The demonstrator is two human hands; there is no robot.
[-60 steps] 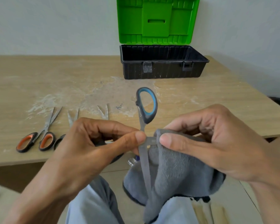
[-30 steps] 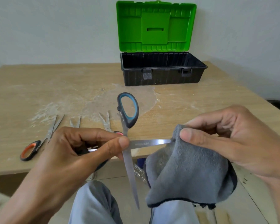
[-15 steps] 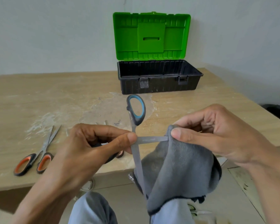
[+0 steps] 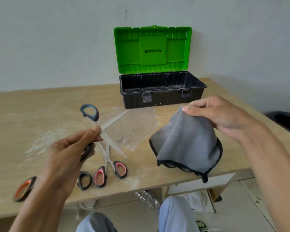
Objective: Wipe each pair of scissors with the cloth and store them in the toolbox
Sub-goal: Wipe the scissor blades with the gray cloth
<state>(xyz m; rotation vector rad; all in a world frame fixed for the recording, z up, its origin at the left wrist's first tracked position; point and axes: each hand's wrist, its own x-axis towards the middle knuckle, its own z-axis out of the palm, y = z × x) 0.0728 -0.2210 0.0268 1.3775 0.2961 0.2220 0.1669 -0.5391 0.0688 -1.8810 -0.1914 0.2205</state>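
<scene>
My left hand [image 4: 69, 153] grips the blue-handled scissors [image 4: 90, 113] near the pivot, blades spread apart, above the table. My right hand [image 4: 218, 116] pinches the grey cloth [image 4: 187, 144] by its top, and the cloth hangs clear of the blades, to their right. The toolbox [image 4: 161, 92], black with a green lid standing open, sits at the back of the table [image 4: 23, 114]. Pink-handled scissors [image 4: 110, 169] lie on the table under my left hand. A black handle [image 4: 84, 180] and an orange-handled pair [image 4: 23, 190] lie further left, partly hidden by my arm.
White dusty smears and a clear film patch [image 4: 134, 128] cover the table's middle. The table's front edge runs below the scissors, with my knees [image 4: 174, 213] beneath it. A dark object [image 4: 285, 121] sits past the table's right side.
The cloth has come off the blade and moved right with my right hand. My left hand has carried the blue-handled scissors up and left over the table. The camera view has tilted up.
</scene>
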